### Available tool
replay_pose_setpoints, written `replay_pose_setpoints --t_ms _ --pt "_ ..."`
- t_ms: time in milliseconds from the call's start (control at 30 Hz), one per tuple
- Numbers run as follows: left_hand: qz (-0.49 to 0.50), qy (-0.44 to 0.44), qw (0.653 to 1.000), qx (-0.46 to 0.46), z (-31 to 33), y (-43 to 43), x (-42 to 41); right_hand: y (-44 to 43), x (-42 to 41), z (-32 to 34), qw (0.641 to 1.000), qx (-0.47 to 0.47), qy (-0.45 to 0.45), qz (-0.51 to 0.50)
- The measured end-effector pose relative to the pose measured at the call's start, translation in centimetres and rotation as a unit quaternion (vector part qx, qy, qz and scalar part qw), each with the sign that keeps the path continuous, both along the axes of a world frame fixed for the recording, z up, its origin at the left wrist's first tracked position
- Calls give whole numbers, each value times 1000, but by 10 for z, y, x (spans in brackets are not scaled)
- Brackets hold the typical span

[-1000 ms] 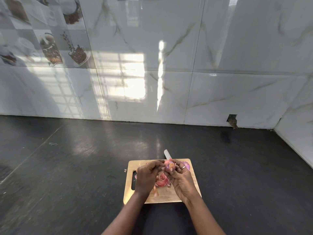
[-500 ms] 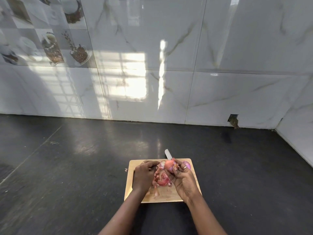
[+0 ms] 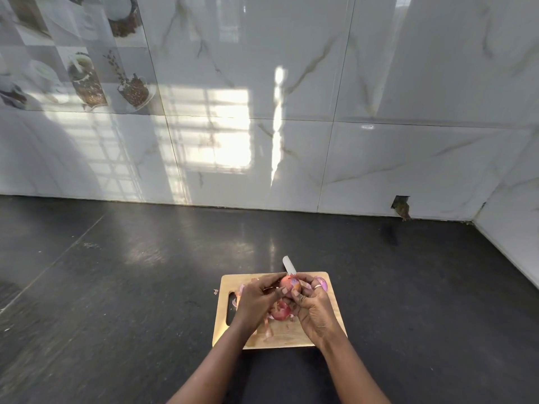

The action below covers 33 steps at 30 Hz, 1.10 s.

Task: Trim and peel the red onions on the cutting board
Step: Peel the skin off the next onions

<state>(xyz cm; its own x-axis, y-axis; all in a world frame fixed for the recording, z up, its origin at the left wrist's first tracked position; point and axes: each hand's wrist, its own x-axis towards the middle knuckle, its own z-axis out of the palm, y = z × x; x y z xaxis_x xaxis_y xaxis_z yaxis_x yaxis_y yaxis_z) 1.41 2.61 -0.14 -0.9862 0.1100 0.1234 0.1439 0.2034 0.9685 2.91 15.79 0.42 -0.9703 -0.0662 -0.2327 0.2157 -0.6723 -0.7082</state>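
A small wooden cutting board [image 3: 306, 335] lies on the dark counter. Above its far half I hold a red onion [image 3: 287, 284] between both hands. My right hand [image 3: 313, 306] grips it from the right and also holds a knife whose pale blade [image 3: 289, 265] sticks out past the board's far edge. My left hand [image 3: 258, 300] touches the onion from the left, fingers pinched at its skin. Another red onion [image 3: 280, 312] lies on the board under my hands, and a third [image 3: 323, 282] sits at the far right corner. Loose peels [image 3: 267, 330] are scattered on the board.
The black counter [image 3: 131, 287] stretches left and right of the board. A glossy marble-tiled wall [image 3: 291, 112] stands behind, with a side wall [image 3: 513, 243] closing the right. A scrap of peel [image 3: 215, 291] lies on the counter just left of the board.
My left hand, which had dropped away to the board half a second ago, has come back up to the onion. The right hand has kept hold of the onion and knife.
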Motion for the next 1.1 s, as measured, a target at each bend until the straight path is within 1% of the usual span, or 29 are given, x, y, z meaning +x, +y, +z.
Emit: replay_pose_setpoints --t_ms 100,233,333,467,567,733,867,1100 --pt "15 13 1000 -22 0 -1 -2 0 -1 -4 1000 12 -11 -2" --pt "43 0 999 -15 -3 0 -3 0 -3 -7 1000 17 -5 1" --pt "92 -12 996 -6 -3 1 -3 0 -4 -8 1000 26 -1 4" --pt "131 -20 991 -4 0 2 -4 2 -4 -6 1000 2 -5 10" --pt "142 -27 989 0 0 1 -5 4 -4 -5 999 -24 -21 17" --pt "139 -36 990 -5 -1 1 -5 7 -4 -9 999 -12 -49 11" --pt "150 -27 988 -15 -2 0 -5 9 -6 -11 997 -33 -71 -3" --pt "169 -15 985 -40 -5 -2 -8 8 -5 -7 997 -43 -61 -10"
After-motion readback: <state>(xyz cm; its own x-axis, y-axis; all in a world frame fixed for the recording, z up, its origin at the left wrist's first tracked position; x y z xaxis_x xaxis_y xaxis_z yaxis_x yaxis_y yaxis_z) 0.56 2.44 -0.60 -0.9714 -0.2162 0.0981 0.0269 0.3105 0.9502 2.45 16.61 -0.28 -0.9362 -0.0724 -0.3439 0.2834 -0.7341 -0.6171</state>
